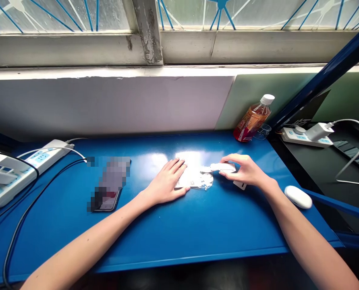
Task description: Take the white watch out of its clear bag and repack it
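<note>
My left hand point(168, 183) lies flat with its fingers stretched over the left edge of a white sheet or packet point(193, 173), pressing it to the blue table. Small dark print shows near the packet's lower edge, and a shiny, crumpled end point(207, 181) lies at its right. Between thumb and fingers my right hand point(242, 169) grips a small white object point(223, 167), whose narrow end reaches left over the packet. Its exact kind is unclear from here. Below the right hand, a small white piece with a dark mark point(240, 185) is partly covered.
A phone point(113, 181), partly blurred out, lies left of my left hand. White power strips with cables stand at far left point(43, 157) and right point(306, 137). A drink bottle point(253, 119) leans at the back right. A white rounded case point(298, 197) sits beside my right forearm.
</note>
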Tool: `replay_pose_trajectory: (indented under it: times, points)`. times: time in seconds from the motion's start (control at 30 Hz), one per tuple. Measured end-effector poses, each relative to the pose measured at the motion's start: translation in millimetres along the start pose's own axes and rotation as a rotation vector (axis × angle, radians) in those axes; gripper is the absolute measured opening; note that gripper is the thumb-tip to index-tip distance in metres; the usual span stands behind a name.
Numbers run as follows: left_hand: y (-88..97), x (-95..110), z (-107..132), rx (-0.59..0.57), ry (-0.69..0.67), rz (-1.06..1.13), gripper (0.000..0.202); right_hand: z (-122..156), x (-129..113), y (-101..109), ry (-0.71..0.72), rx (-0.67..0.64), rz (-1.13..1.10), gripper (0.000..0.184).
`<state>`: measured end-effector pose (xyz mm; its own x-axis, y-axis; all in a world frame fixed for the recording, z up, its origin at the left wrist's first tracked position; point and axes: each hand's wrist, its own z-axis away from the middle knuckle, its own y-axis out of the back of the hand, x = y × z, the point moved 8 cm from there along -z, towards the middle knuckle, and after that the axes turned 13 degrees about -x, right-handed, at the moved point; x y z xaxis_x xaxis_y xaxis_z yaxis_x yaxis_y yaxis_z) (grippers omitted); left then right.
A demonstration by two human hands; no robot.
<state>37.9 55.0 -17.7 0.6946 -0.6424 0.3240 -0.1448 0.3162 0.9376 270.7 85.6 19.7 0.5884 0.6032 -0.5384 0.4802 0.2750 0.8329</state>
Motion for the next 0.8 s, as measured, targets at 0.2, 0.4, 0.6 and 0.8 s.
replay_pose_trajectory:
  times: [0.2, 0.4, 0.6, 0.8]
  points:
    - [-1.7, -2.6, 1.4, 0.013, -0.039, 0.098, 0.088, 1.3, -7.9, 10.6, 0.052, 0.239, -0.114, 0.015]
    - [41.3, -5.7, 19.4, 0.376, -0.134, 0.357, 0.075, -7.2, -34.9, 14.2, 0.099, 0.382, -0.318, 0.02]
    - [91.8, 44.1, 9.4, 0.433, -0.335, 0.455, 0.041, -39.4, -71.4, 23.1, 0.135, 0.375, -0.674, 0.034]
    - [61.6, 57.1, -30.3, 0.105, -0.213, 1.013, 0.03, -71.0, -61.6, 15.5, -0.07, 0.465, -0.953, 0.039]
